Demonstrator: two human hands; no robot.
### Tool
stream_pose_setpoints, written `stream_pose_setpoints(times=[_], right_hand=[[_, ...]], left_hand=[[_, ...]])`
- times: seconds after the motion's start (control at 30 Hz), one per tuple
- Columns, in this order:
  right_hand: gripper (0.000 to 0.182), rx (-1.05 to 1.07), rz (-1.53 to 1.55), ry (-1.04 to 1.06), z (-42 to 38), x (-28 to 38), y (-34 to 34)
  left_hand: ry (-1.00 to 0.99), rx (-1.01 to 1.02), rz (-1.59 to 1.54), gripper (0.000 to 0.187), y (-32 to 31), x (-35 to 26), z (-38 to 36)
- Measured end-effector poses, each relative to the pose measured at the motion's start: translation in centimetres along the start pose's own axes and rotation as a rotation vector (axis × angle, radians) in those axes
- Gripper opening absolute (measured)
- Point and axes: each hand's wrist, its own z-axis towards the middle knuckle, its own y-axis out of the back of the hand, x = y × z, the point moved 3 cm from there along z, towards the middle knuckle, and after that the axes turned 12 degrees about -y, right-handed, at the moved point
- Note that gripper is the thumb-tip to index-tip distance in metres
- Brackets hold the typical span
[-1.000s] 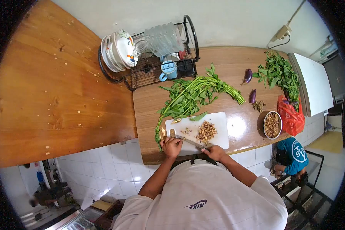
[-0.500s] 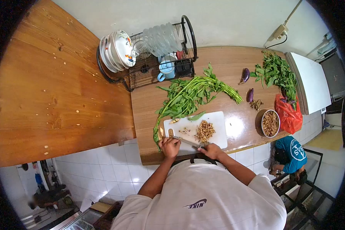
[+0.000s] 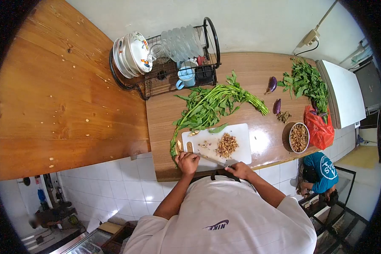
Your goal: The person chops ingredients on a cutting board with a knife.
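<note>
Worktop (image 3: 252,65), one, is carrying everything. Dish rack (image 3: 216,42), one, is standing at the back left, loaded with dishes; plates overlapping, not counting those. Leafy greens are lying in two bunches: one bunch (image 3: 211,106) just behind the board, the other bunch (image 3: 307,82) at far right by the red bag (image 3: 319,130), one. Cutting board (image 3: 242,132), one, white, is lying flat near the front edge.

Bowl (image 3: 299,152), one, is holding more brown bits beside the bag. Right hand (image 3: 240,170) is grasping the knife's handle end at the board's front edge. Left hand (image 3: 187,162) is curling its fingers at the blade's other end, by the board's left corner; whether it's pinching anything, can't tell. Knife (image 3: 214,160), one, is slanting between both hands along the front of the board. Judging by looks: light, stiff, thin; blade likely sharp and slick when wet, so handle is the place to hold.

Eggplants are lying loose, two: one eggplant (image 3: 271,84) farther back, one eggplant (image 3: 277,106) nearer. Chopped pieces (image 3: 227,145) are sitting in one main pile plus scatter, too many to count; probably light, loose, easily spilled, best scooped from below.
</note>
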Motion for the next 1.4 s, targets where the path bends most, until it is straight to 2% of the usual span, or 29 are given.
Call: stream_pose_setpoints(times=[0.13, 0.27, 0.33, 0.4, 0.47, 0.53, 0.63, 0.77, 0.83, 0.97, 1.03, 1.17, 1.27, 1.33, 1.4], right_hand=[[0.072, -0.034, -0.034, 0.041, 1.5, 1.1, -0.7], [0.069, -0.074, -0.051, 0.045, 1.7, 2.5, -1.0], [0.065, -0.080, 0.035, -0.078, 0.2, 1.8, -0.1], [0.065, -0.078, 0.012, -0.057, -0.3, 0.1, 0.4], [0.064, -0.081, -0.001, -0.053, -0.3, -1.3, -0.1], [0.074, -0.014, -0.024, -0.039, -0.4, -1.8, -0.1], [0.075, -0.017, 0.001, -0.024, -0.3, -0.8, -0.6], [0.066, -0.086, 0.006, 0.105, 0.8, 1.5, -0.8], [0.067, -0.007, -0.133, -0.006, 2.1, 2.8, -0.9], [0.075, 0.019, -0.187, -0.065, 0.8, 4.0, 0.3], [0.076, -0.036, -0.016, -0.009, 0.3, 2.2, -0.3], [0.072, -0.059, -0.001, -0.013, 1.6, -0.3, -2.0], [0.072, -0.011, -0.039, -0.068, 2.9, 0.7, -1.5], [0.086, 0.064, -0.013, -0.080, 3.2, 1.1, -1.4], [0.082, 0.046, 0.028, -0.054, 3.0, 1.4, -1.8]], left_hand=[[0.036, 0.022, 0.014, 0.010, 0.0, -0.2, -0.2], [-0.072, -0.018, 0.037, 0.009, 0.3, -0.6, 0.0], [-0.099, -0.023, 0.051, 0.008, 0.9, -0.6, 0.1], [-0.104, -0.060, 0.016, 0.007, 0.9, -0.7, -0.1], [-0.063, -0.008, 0.043, 0.010, 0.4, -0.5, -0.4], [-0.031, -0.014, -0.008, 0.013, 0.2, -0.4, -0.2], [0.001, -0.014, -0.028, 0.011, 0.2, -0.1, -0.3], [0.055, 0.000, -0.017, 0.013, 0.3, -0.1, -0.5], [0.013, -0.016, 0.010, 0.012, 0.0, 0.0, -0.6], [-0.094, -0.034, 0.027, 0.010, 0.3, 0.0, -0.6], [-0.120, -0.049, 0.038, 0.010, 0.4, 0.0, -0.7], [-0.102, -0.022, 0.026, 0.009, 0.7, -0.9, -0.4], [-0.074, -0.022, 0.020, 0.009, 0.1, -0.7, 0.1], [-0.097, -0.050, 0.019, 0.010, 0.4, -1.3, 0.4], [-0.112, -0.075, 0.012, 0.010, 0.4, -1.5, 0.5]])
